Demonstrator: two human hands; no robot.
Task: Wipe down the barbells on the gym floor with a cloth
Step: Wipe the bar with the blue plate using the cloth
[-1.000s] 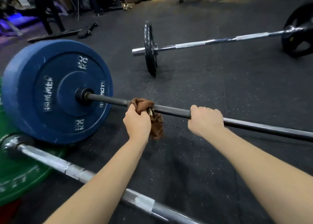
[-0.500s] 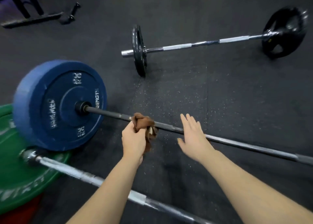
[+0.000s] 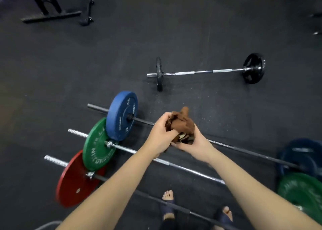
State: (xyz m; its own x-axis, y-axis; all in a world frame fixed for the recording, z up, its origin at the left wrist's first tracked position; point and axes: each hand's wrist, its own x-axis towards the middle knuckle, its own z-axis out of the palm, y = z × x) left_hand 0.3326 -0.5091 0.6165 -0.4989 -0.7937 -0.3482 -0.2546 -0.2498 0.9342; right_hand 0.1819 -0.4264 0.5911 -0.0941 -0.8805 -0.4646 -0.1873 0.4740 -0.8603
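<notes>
Left hand (image 3: 161, 134) and right hand (image 3: 194, 142) both grasp the cloth (image 3: 183, 123). The left hand's fingers are curled over its near-left side and the right cups it from below. It is a brown wad, one corner sticking up at 12 o'clock. The cloth looks lifted clear of every bar and is probably being re-bunched for a fresh face, not wiping. Directly beneath the hands runs the black bar (image 3: 247, 151), long axis from 10 o'clock to 4 o'clock, with its blue plate (image 3: 122, 114) at 9 o'clock of the cloth. Next toward 6 o'clock, parallel, is the silver bar (image 3: 183, 168) with its green plate (image 3: 97, 144). Then comes a third bar (image 3: 149, 197) carrying the red plate (image 3: 73, 179), which crosses just ahead of the feet (image 3: 167, 197). The far barbell (image 3: 203, 72) lies at 1 o'clock, well apart, its axis running close to 9-to-3. Judgement: the move turns on which shaft is taken. The black bar needs only a straight drop of the cloth, with the right hand nearer its long open run toward 4 o'clock. The far barbell needs a step forward, and again the right hand leads. A rack (image 3: 47, 8) stands out at 10 o'clock.
</notes>
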